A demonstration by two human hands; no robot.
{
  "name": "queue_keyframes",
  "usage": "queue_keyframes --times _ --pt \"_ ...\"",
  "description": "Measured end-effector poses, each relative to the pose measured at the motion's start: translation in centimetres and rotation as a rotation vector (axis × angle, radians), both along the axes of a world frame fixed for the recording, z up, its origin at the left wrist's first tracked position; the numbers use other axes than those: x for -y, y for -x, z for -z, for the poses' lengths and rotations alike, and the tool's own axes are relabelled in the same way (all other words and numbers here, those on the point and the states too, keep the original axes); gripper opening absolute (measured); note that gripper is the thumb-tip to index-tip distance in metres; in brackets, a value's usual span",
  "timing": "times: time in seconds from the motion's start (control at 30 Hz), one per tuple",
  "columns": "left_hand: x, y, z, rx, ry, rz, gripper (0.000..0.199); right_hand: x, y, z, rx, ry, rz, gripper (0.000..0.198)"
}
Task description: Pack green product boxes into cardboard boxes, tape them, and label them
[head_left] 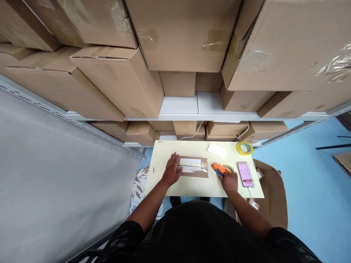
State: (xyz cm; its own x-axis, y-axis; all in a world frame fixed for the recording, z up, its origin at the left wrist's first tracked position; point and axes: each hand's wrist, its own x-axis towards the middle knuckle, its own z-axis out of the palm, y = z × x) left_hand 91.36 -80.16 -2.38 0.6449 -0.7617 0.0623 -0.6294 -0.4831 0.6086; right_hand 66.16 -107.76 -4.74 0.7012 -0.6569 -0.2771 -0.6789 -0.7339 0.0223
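Observation:
A small flat cardboard piece (pixel 193 173) lies on the pale table, with white patches and clear shiny tape across it. My left hand (pixel 172 170) rests over its left end, fingers stretched out. To the right, my right hand (pixel 229 181) is closed at an orange tape dispenser (pixel 218 168) that lies on the table. A slim dark blue part, perhaps its handle or a separate pen, shows at my fingertips. The roll of tape in the dispenser is partly hidden behind that hand.
On the table (pixel 164 186) are a white card (pixel 216 149), a yellow tape roll (pixel 244 148) and a phone (pixel 245 174) with a cable. Shelves of cardboard boxes (pixel 186 36) rise beyond. A large open carton (pixel 274 197) stands at the right; white scraps (pixel 138 186) lie at left.

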Motion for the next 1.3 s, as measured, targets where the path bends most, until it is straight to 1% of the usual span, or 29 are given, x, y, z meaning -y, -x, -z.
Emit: queue_keyframes --times 0.07,0.1,0.17,0.2,0.23,0.27,0.33,0.37,0.43,0.47,0.53,0.6,0.67,0.77,0.83,0.9,0.93,1.0,1.07,1.1,1.17,1.23,1.3 --pt "0.1 0.0 0.0 -0.126 0.040 -0.156 0.080 -0.1 0.4 -0.2 0.032 -0.012 0.028 0.043" --pt "0.1 -0.2 -0.2 -0.206 0.038 -0.238 0.082 -0.1 0.4 -0.6 0.083 -0.017 0.044 0.041" --pt "0.3 -0.6 -0.6 -0.371 -0.024 -0.362 0.079 -0.3 -0.1 -1.6 0.246 -0.065 0.050 0.044" --pt "0.4 -0.9 -0.8 -0.438 -0.071 -0.384 0.075 -0.5 -0.7 -2.2 0.333 -0.131 0.046 0.046" --pt "0.5 -1.2 -1.1 -0.485 -0.112 -0.379 0.069 -0.8 -1.6 -2.8 0.409 -0.228 0.040 0.048" --pt "0.5 -1.5 -1.5 -0.510 -0.142 -0.355 0.062 -1.2 -2.8 -3.4 0.456 -0.363 0.042 0.050" --pt "0.5 -1.7 -2.1 -0.516 -0.162 -0.293 0.048 -2.2 -5.3 -4.3 0.452 -0.626 0.109 0.048" --pt "0.4 -1.7 -2.4 -0.509 -0.158 -0.272 0.044 -2.7 -6.5 -4.7 0.416 -0.717 0.145 0.048" --pt "-0.1 -1.1 -2.8 -0.489 -0.132 -0.260 0.040 -3.5 -8.0 -5.2 0.375 -0.750 0.187 0.043" --pt "-0.5 -0.6 -2.8 -0.485 -0.104 -0.263 0.041 -3.8 -8.3 -5.2 0.381 -0.731 0.176 0.040" --pt "-1.1 0.6 -2.4 -0.499 -0.005 -0.295 0.048 -4.4 -8.0 -4.9 0.433 -0.671 0.108 0.036" --pt "-1.6 1.9 -1.5 -0.555 0.120 -0.337 0.059 -4.8 -7.1 -3.9 0.484 -0.620 0.050 0.044" --pt "-1.6 3.2 -0.2 -0.656 0.202 -0.380 0.063 -5.1 -6.3 -2.5 0.481 -0.587 0.052 0.052" --pt "-1.4 4.2 1.5 -0.787 0.216 -0.432 0.064 -5.1 -5.4 -0.7 0.390 -0.569 0.051 0.063" --pt "-1.7 4.3 2.1 -0.786 0.203 -0.425 0.063 -4.7 -4.6 -0.2 0.342 -0.538 -0.040 0.068" --pt "-2.8 4.0 2.0 -0.712 0.186 -0.390 0.061 -3.8 -3.2 -0.2 0.353 -0.430 -0.143 0.064" --pt "-3.5 3.7 1.8 -0.663 0.170 -0.380 0.059 -3.3 -2.3 -0.3 0.368 -0.349 -0.166 0.059" --pt "-5.0 3.2 1.0 -0.544 0.141 -0.396 0.054 -2.1 -0.4 -0.4 0.387 -0.180 -0.142 0.047" --pt "-6.3 3.1 -0.2 -0.468 0.103 -0.433 0.046 -1.1 1.0 0.0 0.366 -0.089 -0.098 0.042" --pt "-6.6 3.3 -0.9 -0.449 0.071 -0.437 0.041 -0.7 1.3 0.4 0.345 -0.079 -0.087 0.042" --pt "-6.7 4.3 -2.7 -0.430 -0.006 -0.372 0.031 -0.1 1.5 1.4 0.303 -0.089 -0.069 0.046" --pt "-5.9 6.0 -4.8 -0.399 -0.064 -0.241 0.024 0.2 1.3 2.5 0.277 -0.105 -0.031 0.047" --pt "-4.6 7.8 -6.7 -0.356 -0.099 -0.114 0.022 0.4 0.9 3.1 0.282 -0.121 0.003 0.041"
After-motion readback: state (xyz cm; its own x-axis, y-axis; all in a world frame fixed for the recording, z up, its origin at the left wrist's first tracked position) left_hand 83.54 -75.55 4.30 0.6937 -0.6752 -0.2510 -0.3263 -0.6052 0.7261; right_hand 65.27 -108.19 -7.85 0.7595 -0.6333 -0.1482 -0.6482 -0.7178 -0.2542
